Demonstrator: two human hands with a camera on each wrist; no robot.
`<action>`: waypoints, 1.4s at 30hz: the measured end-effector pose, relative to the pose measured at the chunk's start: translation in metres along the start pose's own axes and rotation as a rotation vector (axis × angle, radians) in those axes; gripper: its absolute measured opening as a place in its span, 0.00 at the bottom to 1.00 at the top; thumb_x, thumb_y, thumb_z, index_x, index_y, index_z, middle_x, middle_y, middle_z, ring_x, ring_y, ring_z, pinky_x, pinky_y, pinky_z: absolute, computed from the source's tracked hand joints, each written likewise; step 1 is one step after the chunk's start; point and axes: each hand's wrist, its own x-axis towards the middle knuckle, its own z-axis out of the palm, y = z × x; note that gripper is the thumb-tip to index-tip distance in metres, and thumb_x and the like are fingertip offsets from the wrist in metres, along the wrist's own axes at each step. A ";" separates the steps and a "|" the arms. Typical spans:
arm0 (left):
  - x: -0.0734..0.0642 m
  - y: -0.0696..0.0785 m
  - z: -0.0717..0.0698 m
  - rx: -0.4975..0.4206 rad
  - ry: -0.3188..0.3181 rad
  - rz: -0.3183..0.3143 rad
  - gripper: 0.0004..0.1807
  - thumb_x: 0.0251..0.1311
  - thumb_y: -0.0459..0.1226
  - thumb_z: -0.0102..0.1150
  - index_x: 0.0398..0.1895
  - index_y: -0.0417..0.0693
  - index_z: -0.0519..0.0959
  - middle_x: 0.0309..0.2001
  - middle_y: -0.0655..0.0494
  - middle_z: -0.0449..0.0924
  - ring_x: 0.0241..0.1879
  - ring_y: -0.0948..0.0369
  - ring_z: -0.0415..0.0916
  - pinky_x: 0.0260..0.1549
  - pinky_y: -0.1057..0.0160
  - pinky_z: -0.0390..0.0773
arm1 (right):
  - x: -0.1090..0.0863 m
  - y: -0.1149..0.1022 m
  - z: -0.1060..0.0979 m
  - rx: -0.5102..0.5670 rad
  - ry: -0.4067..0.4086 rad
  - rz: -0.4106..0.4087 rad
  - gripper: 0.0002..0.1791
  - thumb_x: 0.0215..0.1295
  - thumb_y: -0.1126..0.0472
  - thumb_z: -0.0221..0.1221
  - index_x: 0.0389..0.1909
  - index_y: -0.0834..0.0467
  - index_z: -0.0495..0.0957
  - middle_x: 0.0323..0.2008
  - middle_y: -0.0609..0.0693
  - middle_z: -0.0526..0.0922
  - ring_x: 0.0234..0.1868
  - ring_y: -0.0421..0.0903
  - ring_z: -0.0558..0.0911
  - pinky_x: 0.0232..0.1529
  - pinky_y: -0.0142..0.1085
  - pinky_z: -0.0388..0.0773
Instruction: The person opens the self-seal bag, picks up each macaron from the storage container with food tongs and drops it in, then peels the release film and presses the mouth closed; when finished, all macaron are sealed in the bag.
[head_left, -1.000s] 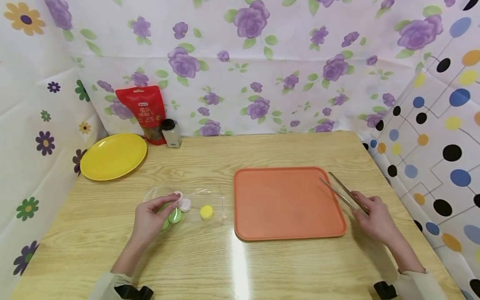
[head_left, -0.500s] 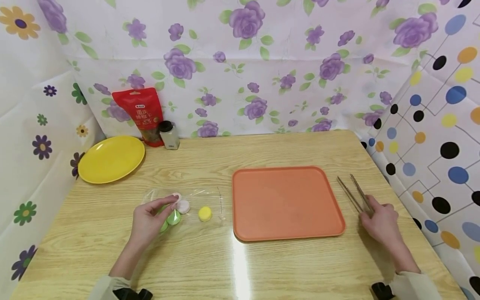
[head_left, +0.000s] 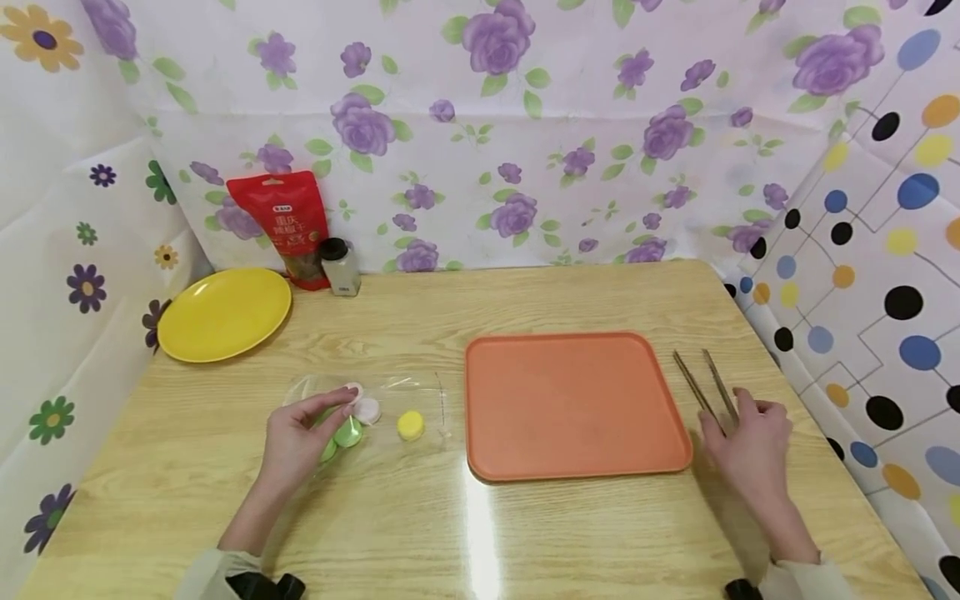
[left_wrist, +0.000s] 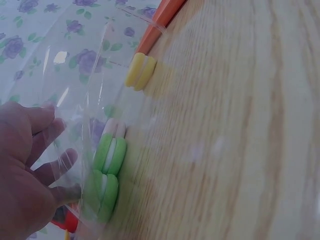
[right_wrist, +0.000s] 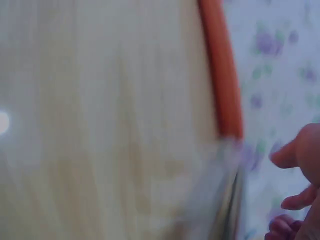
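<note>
My left hand (head_left: pixel 296 437) pinches the edge of a clear plastic bag (head_left: pixel 408 383), lifted off the macarons in the left wrist view. Under or inside the film are green macarons (left_wrist: pixel 110 154), pale pink macarons (head_left: pixel 367 411) and, standing apart, a yellow macaron (head_left: pixel 411 425); I cannot tell whether they lie inside. A pair of metal tongs (head_left: pixel 696 387) lies on the table right of the orange tray (head_left: pixel 577 408). My right hand (head_left: pixel 750 437) is over the tongs' near end, fingers spread; in the blurred right wrist view they are apart from the tongs.
At the back left, a yellow plate (head_left: pixel 225 315) leans beside a red pouch (head_left: pixel 288 221) and a black-capped shaker jar (head_left: pixel 342 271). Patterned cloth walls (head_left: pixel 450 192) enclose the wooden table (head_left: pixel 375 533) at the back and sides.
The tongs have moved right, off the tray's corner, and been laid on the table. My right hand has loosened its grip and spread its fingers. The left hand stays still.
</note>
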 end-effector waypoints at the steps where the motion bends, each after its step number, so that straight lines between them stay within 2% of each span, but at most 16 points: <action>1: 0.000 0.000 0.000 -0.001 0.003 0.001 0.10 0.61 0.25 0.67 0.45 0.35 0.86 0.48 0.43 0.85 0.50 0.71 0.80 0.49 0.74 0.78 | -0.006 -0.015 0.003 0.050 0.034 -0.042 0.26 0.61 0.65 0.66 0.55 0.76 0.72 0.43 0.77 0.70 0.42 0.71 0.71 0.38 0.57 0.73; 3: -0.001 0.001 0.000 -0.012 0.012 0.010 0.09 0.60 0.24 0.67 0.44 0.34 0.86 0.47 0.42 0.85 0.50 0.70 0.80 0.50 0.73 0.77 | -0.020 -0.050 0.010 0.191 0.010 -0.120 0.20 0.60 0.69 0.67 0.51 0.74 0.77 0.39 0.69 0.77 0.36 0.61 0.78 0.34 0.44 0.80; 4: -0.001 0.001 0.000 -0.022 0.019 0.015 0.09 0.59 0.23 0.67 0.43 0.33 0.86 0.47 0.41 0.85 0.49 0.70 0.81 0.50 0.73 0.78 | -0.028 -0.069 0.015 0.273 -0.047 -0.137 0.17 0.60 0.69 0.67 0.49 0.72 0.79 0.37 0.63 0.80 0.33 0.54 0.80 0.30 0.39 0.81; 6: -0.002 0.002 0.002 -0.037 0.039 0.025 0.09 0.58 0.21 0.67 0.42 0.31 0.86 0.45 0.39 0.85 0.49 0.70 0.81 0.50 0.73 0.78 | -0.047 -0.107 0.027 0.463 -0.242 -0.124 0.14 0.64 0.69 0.66 0.49 0.69 0.80 0.34 0.56 0.83 0.30 0.47 0.82 0.27 0.34 0.82; 9: -0.005 0.003 0.006 -0.041 0.073 0.037 0.09 0.55 0.18 0.67 0.40 0.30 0.86 0.43 0.38 0.85 0.48 0.69 0.81 0.50 0.72 0.78 | -0.072 -0.157 0.049 0.747 -0.590 -0.002 0.16 0.69 0.66 0.62 0.52 0.72 0.76 0.35 0.57 0.84 0.32 0.49 0.84 0.28 0.40 0.85; 11: -0.008 0.003 0.009 -0.028 0.092 0.032 0.09 0.54 0.18 0.67 0.39 0.29 0.86 0.42 0.38 0.85 0.49 0.68 0.81 0.51 0.73 0.77 | -0.084 -0.184 0.067 0.899 -0.768 0.107 0.20 0.72 0.65 0.60 0.55 0.75 0.72 0.37 0.62 0.84 0.33 0.55 0.85 0.29 0.45 0.86; 13: -0.010 0.003 0.013 -0.008 0.108 0.018 0.08 0.54 0.19 0.68 0.38 0.30 0.86 0.41 0.40 0.86 0.49 0.68 0.81 0.53 0.73 0.75 | -0.092 -0.207 0.086 1.020 -0.872 0.204 0.24 0.72 0.64 0.59 0.58 0.79 0.67 0.39 0.65 0.84 0.36 0.59 0.86 0.33 0.46 0.87; 15: -0.011 0.003 0.016 0.002 0.123 -0.006 0.08 0.54 0.20 0.68 0.38 0.31 0.86 0.41 0.41 0.86 0.50 0.66 0.81 0.54 0.73 0.75 | -0.096 -0.228 0.104 1.118 -0.920 0.319 0.30 0.72 0.63 0.59 0.62 0.81 0.61 0.43 0.66 0.83 0.41 0.60 0.86 0.39 0.45 0.87; 17: -0.013 0.004 0.019 0.000 0.138 -0.035 0.08 0.55 0.21 0.69 0.38 0.32 0.87 0.42 0.44 0.87 0.50 0.65 0.81 0.54 0.73 0.74 | -0.097 -0.245 0.118 1.189 -0.920 0.426 0.35 0.72 0.62 0.59 0.65 0.83 0.56 0.47 0.66 0.82 0.45 0.59 0.85 0.45 0.43 0.85; 20: -0.015 0.006 0.023 -0.015 0.156 -0.060 0.08 0.55 0.21 0.69 0.38 0.33 0.87 0.43 0.44 0.87 0.52 0.59 0.82 0.55 0.72 0.75 | -0.097 -0.264 0.132 1.269 -0.858 0.538 0.37 0.73 0.63 0.59 0.65 0.85 0.52 0.50 0.69 0.79 0.50 0.59 0.84 0.50 0.43 0.83; 26: -0.023 0.010 0.024 0.031 0.196 -0.051 0.07 0.56 0.22 0.69 0.38 0.34 0.87 0.44 0.46 0.87 0.53 0.52 0.81 0.54 0.74 0.74 | -0.095 -0.287 0.149 1.327 -0.771 0.640 0.24 0.74 0.63 0.57 0.55 0.83 0.66 0.47 0.70 0.78 0.48 0.58 0.84 0.52 0.44 0.82; 29: -0.027 0.012 0.025 0.041 0.214 -0.051 0.07 0.55 0.22 0.69 0.38 0.33 0.87 0.43 0.45 0.87 0.54 0.50 0.80 0.54 0.76 0.73 | -0.094 -0.295 0.157 1.329 -0.739 0.688 0.22 0.74 0.62 0.58 0.51 0.80 0.68 0.43 0.68 0.80 0.44 0.56 0.85 0.49 0.44 0.83; 32: -0.030 0.013 0.027 0.054 0.221 -0.052 0.07 0.55 0.22 0.69 0.38 0.33 0.87 0.43 0.45 0.87 0.54 0.50 0.80 0.54 0.76 0.73 | -0.094 -0.298 0.165 1.326 -0.697 0.711 0.19 0.73 0.63 0.58 0.47 0.78 0.70 0.37 0.65 0.83 0.39 0.53 0.87 0.46 0.44 0.85; 35: -0.031 0.014 0.029 0.076 0.231 -0.042 0.07 0.55 0.22 0.70 0.37 0.34 0.87 0.43 0.46 0.87 0.53 0.50 0.81 0.53 0.77 0.73 | -0.094 -0.300 0.173 1.326 -0.647 0.699 0.14 0.75 0.65 0.56 0.44 0.77 0.70 0.34 0.64 0.83 0.35 0.51 0.87 0.43 0.44 0.85; 40: -0.033 0.016 0.029 0.129 0.232 -0.034 0.07 0.54 0.23 0.71 0.37 0.35 0.87 0.42 0.47 0.87 0.52 0.51 0.82 0.52 0.78 0.73 | -0.095 -0.301 0.176 1.353 -0.570 0.673 0.04 0.75 0.71 0.50 0.39 0.70 0.67 0.38 0.65 0.83 0.38 0.51 0.86 0.41 0.45 0.86; 42: -0.033 0.017 0.026 0.152 0.222 -0.035 0.07 0.55 0.25 0.71 0.38 0.35 0.87 0.41 0.47 0.87 0.51 0.51 0.82 0.52 0.80 0.72 | -0.095 -0.302 0.175 1.379 -0.547 0.664 0.04 0.75 0.73 0.50 0.38 0.68 0.66 0.39 0.63 0.81 0.39 0.50 0.84 0.41 0.44 0.86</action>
